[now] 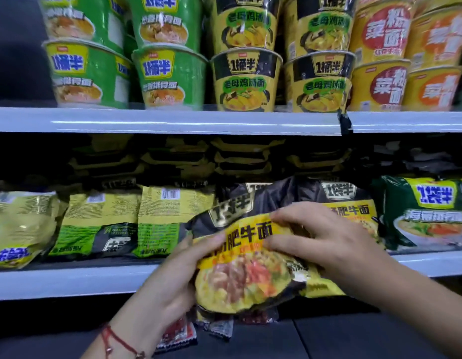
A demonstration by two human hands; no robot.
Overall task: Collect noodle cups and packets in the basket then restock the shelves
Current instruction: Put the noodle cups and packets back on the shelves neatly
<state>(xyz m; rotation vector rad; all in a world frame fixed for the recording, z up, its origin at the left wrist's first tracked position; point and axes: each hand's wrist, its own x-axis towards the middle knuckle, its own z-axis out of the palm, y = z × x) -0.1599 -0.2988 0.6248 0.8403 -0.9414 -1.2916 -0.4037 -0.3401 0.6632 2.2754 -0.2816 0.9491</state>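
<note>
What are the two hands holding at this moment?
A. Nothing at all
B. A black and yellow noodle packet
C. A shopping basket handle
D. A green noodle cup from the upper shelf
B: the left hand and right hand both grip a black and yellow noodle packet in front of the lower shelf.

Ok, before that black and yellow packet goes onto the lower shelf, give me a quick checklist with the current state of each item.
1. Packet held by both hands: ok. The left hand grips the black and yellow packet from its left side, and the right hand has fingers curled over its top.
2. Matching stock at the target: ok. A same-design packet on the shelf stands just behind it.
3. Free gap for it: cannot tell, the hands and packet hide that spot.
4. Packet upright: not ok, it is tilted.
5. Neighbouring green packet out of the way: ok, it sits to the right.
6. Basket: cannot tell, not in view.
</note>
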